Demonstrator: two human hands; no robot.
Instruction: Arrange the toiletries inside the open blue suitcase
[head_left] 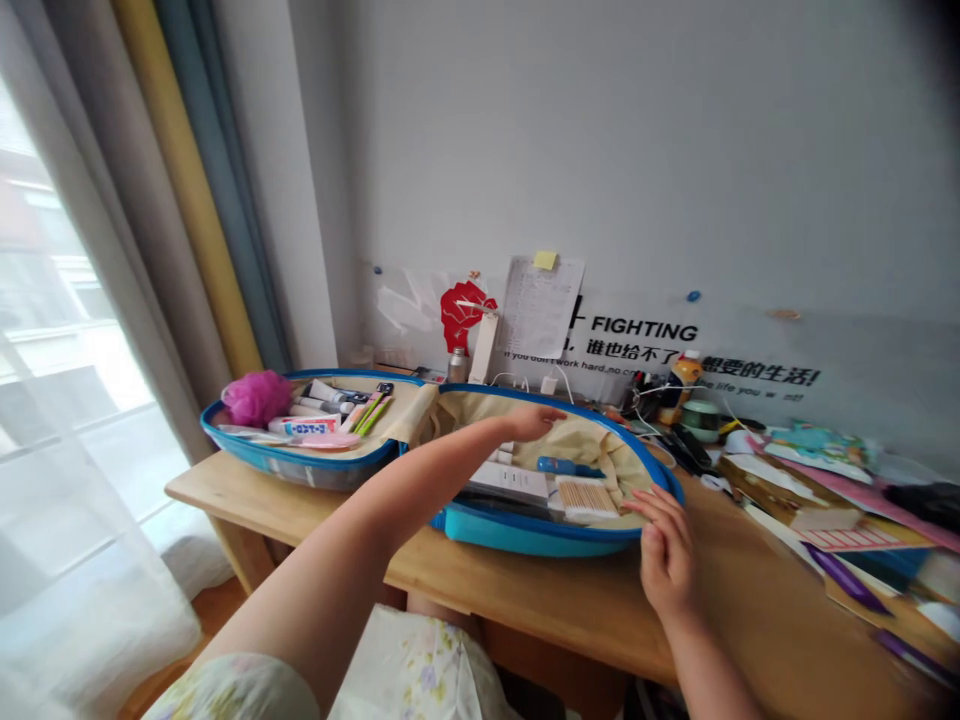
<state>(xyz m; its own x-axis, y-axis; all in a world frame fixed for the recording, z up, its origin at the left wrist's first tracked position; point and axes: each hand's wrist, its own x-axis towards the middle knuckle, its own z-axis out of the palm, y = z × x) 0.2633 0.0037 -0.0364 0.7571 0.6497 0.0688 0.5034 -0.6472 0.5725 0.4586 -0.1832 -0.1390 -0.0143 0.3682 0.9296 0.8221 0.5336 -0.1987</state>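
A blue case (517, 530) lies open in two halves on the wooden desk (525, 600). My left hand (534, 420) reaches over the right half, fingers stretched out flat above the cream lining (592, 445), holding nothing. My right hand (666, 550) rests at the right half's near rim, fingers spread, beside a box of cotton swabs (585, 497). A white box (510, 482) and a blue tool (566, 466) also lie in that half. The left half (300, 462) holds a pink sponge (256, 397), a toothpaste tube (304, 426) and pens.
Clutter covers the desk's right side: books and papers (825, 500), a green cup (701, 418), a bottle (684, 372), cables. A paper sheet (538, 305) and a red fist sticker (463, 312) are on the wall. Curtains (187, 200) and a window stand left.
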